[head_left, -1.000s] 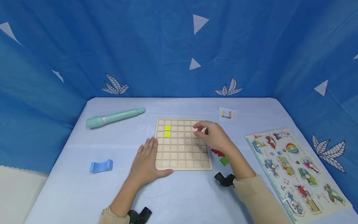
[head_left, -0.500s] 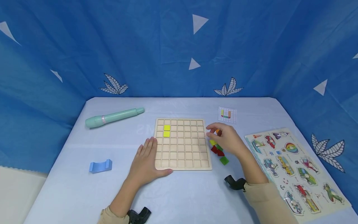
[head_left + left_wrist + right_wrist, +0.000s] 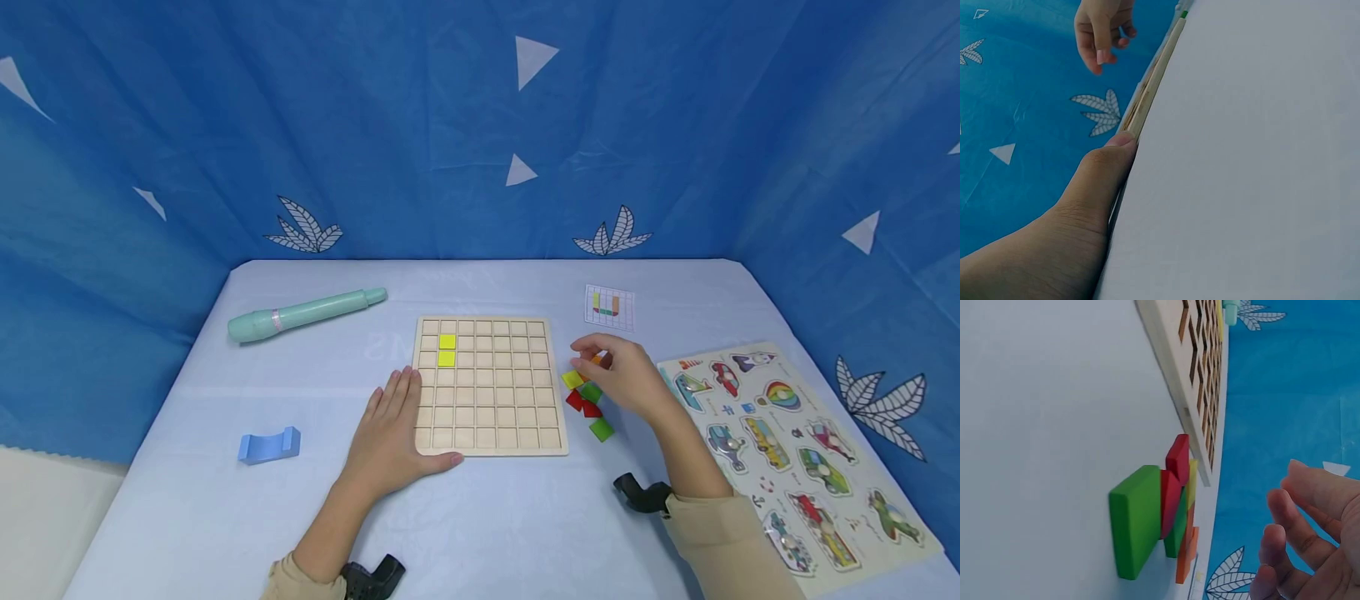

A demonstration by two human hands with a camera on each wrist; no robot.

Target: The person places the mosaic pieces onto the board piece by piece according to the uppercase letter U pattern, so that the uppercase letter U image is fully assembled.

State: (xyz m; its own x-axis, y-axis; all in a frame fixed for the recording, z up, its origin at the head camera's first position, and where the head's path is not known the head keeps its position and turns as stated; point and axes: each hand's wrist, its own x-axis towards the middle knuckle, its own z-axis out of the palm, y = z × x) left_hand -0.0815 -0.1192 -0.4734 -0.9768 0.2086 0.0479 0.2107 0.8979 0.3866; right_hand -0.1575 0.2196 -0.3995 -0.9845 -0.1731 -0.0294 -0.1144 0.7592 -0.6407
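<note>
My left hand (image 3: 390, 429) rests along the left edge of a wooden grid board (image 3: 495, 387), fingers straight and thumb at its front edge. In the left wrist view, the thumb (image 3: 1100, 169) touches the board's side. Two yellow square tiles (image 3: 447, 358) sit one above the other in the board's cells. My right hand (image 3: 618, 371) hovers over a cluster of loose tiles beside the board, its fingers loosely bent with nothing between them. The cluster holds a yellow tile (image 3: 572, 380), red tiles (image 3: 1178, 461), green tiles (image 3: 1135, 522) and orange tiles (image 3: 1186, 553), the orange partly hidden by the hand.
A small pattern card (image 3: 610, 308) lies behind the cluster. To the right is a picture puzzle board (image 3: 795, 458) with vehicle shapes. A mint-green tube (image 3: 307, 315) and a blue cradle-shaped block (image 3: 270, 446) lie to the left. Blue curtains stand behind the table.
My right hand has moved right, off the board and over the loose tiles, uncovering most of them. My left hand stays in place, and the two yellow tiles are unchanged.
</note>
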